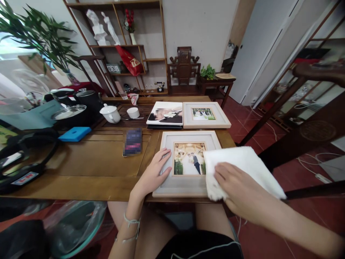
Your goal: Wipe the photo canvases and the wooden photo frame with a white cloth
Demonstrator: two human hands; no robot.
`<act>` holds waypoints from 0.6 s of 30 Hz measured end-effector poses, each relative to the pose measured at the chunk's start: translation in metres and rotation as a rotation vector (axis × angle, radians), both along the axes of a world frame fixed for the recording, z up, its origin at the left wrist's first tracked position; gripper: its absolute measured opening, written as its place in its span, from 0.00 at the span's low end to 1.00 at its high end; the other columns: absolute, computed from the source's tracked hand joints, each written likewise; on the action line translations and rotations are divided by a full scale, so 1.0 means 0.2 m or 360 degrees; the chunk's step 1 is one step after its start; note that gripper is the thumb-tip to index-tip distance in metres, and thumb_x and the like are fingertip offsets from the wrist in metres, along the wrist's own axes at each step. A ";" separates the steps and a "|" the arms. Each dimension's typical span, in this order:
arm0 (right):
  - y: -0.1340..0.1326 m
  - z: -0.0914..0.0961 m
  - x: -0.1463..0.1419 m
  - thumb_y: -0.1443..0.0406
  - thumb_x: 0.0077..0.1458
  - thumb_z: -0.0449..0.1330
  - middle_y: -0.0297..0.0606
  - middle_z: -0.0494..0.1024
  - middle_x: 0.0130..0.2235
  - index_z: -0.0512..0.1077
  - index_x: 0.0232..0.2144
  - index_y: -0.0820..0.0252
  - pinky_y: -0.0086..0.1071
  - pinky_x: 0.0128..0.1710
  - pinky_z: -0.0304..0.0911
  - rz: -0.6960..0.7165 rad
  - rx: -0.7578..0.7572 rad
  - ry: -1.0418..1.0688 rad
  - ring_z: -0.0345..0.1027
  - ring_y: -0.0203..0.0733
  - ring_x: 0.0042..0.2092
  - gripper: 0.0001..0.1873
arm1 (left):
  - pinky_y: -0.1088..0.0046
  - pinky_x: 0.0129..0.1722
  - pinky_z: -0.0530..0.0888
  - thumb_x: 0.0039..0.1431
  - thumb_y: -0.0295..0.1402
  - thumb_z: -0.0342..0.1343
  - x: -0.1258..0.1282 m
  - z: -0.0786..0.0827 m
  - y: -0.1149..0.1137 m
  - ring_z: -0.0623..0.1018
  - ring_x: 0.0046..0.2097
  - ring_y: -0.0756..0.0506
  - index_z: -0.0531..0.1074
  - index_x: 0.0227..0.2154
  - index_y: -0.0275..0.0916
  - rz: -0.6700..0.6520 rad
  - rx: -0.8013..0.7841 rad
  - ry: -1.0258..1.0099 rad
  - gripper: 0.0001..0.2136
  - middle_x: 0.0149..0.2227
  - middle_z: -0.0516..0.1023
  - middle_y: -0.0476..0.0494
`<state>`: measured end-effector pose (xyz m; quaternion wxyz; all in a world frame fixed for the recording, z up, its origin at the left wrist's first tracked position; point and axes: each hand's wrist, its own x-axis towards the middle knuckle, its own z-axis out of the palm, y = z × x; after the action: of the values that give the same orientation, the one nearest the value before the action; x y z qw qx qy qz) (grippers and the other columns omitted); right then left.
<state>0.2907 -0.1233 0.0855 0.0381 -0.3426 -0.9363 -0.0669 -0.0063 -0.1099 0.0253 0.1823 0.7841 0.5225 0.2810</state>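
A pale wooden picture frame (185, 186) lies flat on the table's near edge, with a wedding photo of a couple in its middle. My left hand (155, 172) rests on the frame's left side, fingers stretched out over the mat beside the photo. On the right side, my right hand (235, 183) presses a folded white cloth (249, 162) onto the frame, its fingers curled into the fabric. The cloth covers the frame's right border and hangs past the table's right edge.
Behind stand a second framed photo (222, 118) and a white-edged photo panel (165, 113). Leftward are a dark, blurred-out rectangular item (132, 142), a white lidded cup (111, 114), a blue box (74, 133) and headphones (29, 169). A lined bin (81, 230) sits below left.
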 end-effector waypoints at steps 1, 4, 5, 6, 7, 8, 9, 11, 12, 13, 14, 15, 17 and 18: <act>-0.05 0.02 0.00 0.72 0.34 0.54 0.49 0.77 0.42 0.74 0.35 0.61 0.48 0.47 0.66 0.0005 -0.0032 -0.0040 0.67 0.59 0.49 0.20 | 0.54 0.66 0.54 0.65 0.36 0.47 0.00 0.00 0.00 0.54 0.67 0.39 0.59 0.62 0.41 -0.0001 0.0001 0.0003 0.23 0.64 0.58 0.39; -0.06 0.08 -0.02 0.71 0.37 0.53 0.47 0.78 0.40 0.74 0.34 0.60 0.47 0.47 0.66 -0.0067 -0.0050 -0.0046 0.69 0.57 0.45 0.19 | 0.54 0.66 0.54 0.65 0.35 0.47 -0.01 -0.02 0.00 0.53 0.67 0.39 0.58 0.62 0.41 -0.0012 0.0011 0.0024 0.23 0.65 0.57 0.39; -0.02 0.09 -0.03 0.70 0.39 0.53 0.48 0.78 0.40 0.74 0.36 0.61 0.47 0.49 0.65 -0.0118 -0.0021 -0.0012 0.69 0.56 0.46 0.19 | 0.54 0.66 0.54 0.65 0.35 0.47 -0.01 -0.02 0.00 0.52 0.67 0.39 0.58 0.62 0.41 -0.0018 0.0016 0.0031 0.23 0.65 0.57 0.39; 0.04 0.09 -0.05 0.70 0.41 0.52 0.49 0.78 0.42 0.74 0.38 0.63 0.47 0.51 0.64 -0.0179 0.0019 0.0027 0.68 0.57 0.48 0.20 | 0.54 0.66 0.54 0.65 0.35 0.47 -0.01 -0.03 0.01 0.52 0.67 0.39 0.57 0.62 0.41 -0.0026 0.0022 0.0036 0.23 0.65 0.56 0.39; 0.12 0.07 -0.06 0.70 0.42 0.52 0.51 0.77 0.44 0.74 0.40 0.65 0.47 0.53 0.62 -0.0240 0.0062 0.0067 0.66 0.57 0.51 0.21 | 0.54 0.66 0.54 0.65 0.35 0.47 -0.01 -0.03 0.01 0.52 0.67 0.40 0.57 0.62 0.40 -0.0034 0.0029 0.0037 0.23 0.65 0.56 0.39; 0.21 0.06 -0.07 0.70 0.43 0.52 0.53 0.76 0.47 0.73 0.43 0.68 0.48 0.54 0.60 -0.0292 0.0102 0.0096 0.64 0.58 0.53 0.22 | 0.55 0.66 0.54 0.65 0.35 0.47 -0.02 -0.04 0.01 0.52 0.67 0.40 0.57 0.62 0.40 -0.0041 0.0036 0.0035 0.23 0.65 0.56 0.39; 0.30 0.03 -0.08 0.71 0.44 0.52 0.54 0.74 0.49 0.71 0.45 0.70 0.48 0.55 0.59 -0.0328 0.0131 0.0124 0.63 0.59 0.55 0.24 | 0.55 0.66 0.54 0.65 0.35 0.47 -0.02 -0.04 0.01 0.53 0.67 0.40 0.58 0.62 0.40 -0.0045 0.0042 0.0031 0.23 0.65 0.56 0.39; 0.46 -0.01 -0.10 0.71 0.44 0.52 0.56 0.71 0.54 0.69 0.48 0.73 0.49 0.58 0.56 -0.0351 0.0159 0.0141 0.58 0.59 0.59 0.26 | 0.55 0.66 0.54 0.64 0.35 0.48 -0.02 -0.04 0.01 0.53 0.67 0.40 0.58 0.62 0.40 -0.0044 0.0046 0.0022 0.23 0.65 0.57 0.38; 0.53 -0.03 -0.11 0.71 0.45 0.53 0.57 0.69 0.56 0.69 0.48 0.73 0.49 0.59 0.54 -0.0344 0.0153 0.0149 0.57 0.60 0.60 0.26 | 0.55 0.66 0.54 0.64 0.35 0.48 -0.02 -0.03 0.01 0.53 0.67 0.40 0.58 0.62 0.40 -0.0040 0.0044 0.0020 0.23 0.65 0.57 0.38; 0.58 -0.04 -0.12 0.72 0.45 0.53 0.57 0.67 0.57 0.68 0.49 0.74 0.50 0.60 0.52 -0.0328 0.0137 0.0157 0.55 0.60 0.61 0.26 | 0.55 0.66 0.54 0.64 0.35 0.48 -0.02 -0.03 0.01 0.53 0.67 0.40 0.58 0.62 0.40 -0.0037 0.0040 0.0021 0.23 0.65 0.57 0.38; 0.60 -0.05 -0.14 0.72 0.46 0.53 0.58 0.67 0.57 0.68 0.49 0.75 0.50 0.61 0.51 -0.0305 0.0112 0.0165 0.54 0.60 0.62 0.25 | 0.54 0.66 0.54 0.64 0.35 0.48 -0.02 -0.03 0.01 0.53 0.67 0.40 0.58 0.62 0.40 -0.0036 0.0037 0.0022 0.23 0.65 0.57 0.38; 0.61 -0.06 -0.16 0.72 0.46 0.53 0.58 0.67 0.57 0.68 0.49 0.75 0.50 0.61 0.50 -0.0281 0.0083 0.0171 0.53 0.60 0.62 0.25 | 0.54 0.66 0.54 0.64 0.35 0.47 -0.02 -0.02 0.01 0.53 0.67 0.40 0.58 0.62 0.40 -0.0036 0.0039 0.0024 0.23 0.65 0.57 0.38; 0.55 -0.07 -0.19 0.72 0.46 0.54 0.56 0.69 0.56 0.69 0.47 0.71 0.49 0.61 0.51 -0.0230 0.0027 0.0168 0.54 0.59 0.62 0.23 | 0.53 0.66 0.55 0.64 0.35 0.47 -0.02 -0.02 0.01 0.53 0.67 0.39 0.57 0.62 0.41 -0.0037 0.0046 0.0023 0.23 0.65 0.57 0.38; 0.49 -0.08 -0.20 0.72 0.45 0.54 0.55 0.71 0.55 0.70 0.47 0.68 0.49 0.60 0.52 -0.0194 -0.0009 0.0174 0.56 0.58 0.61 0.23 | 0.53 0.66 0.55 0.64 0.35 0.47 -0.01 -0.02 0.01 0.53 0.67 0.39 0.58 0.62 0.41 -0.0034 0.0051 0.0021 0.23 0.64 0.57 0.38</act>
<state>0.2506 -0.0253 0.0689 0.0841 -0.4024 -0.9104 -0.0478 -0.0091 -0.1089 0.0214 0.1694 0.7943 0.5107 0.2822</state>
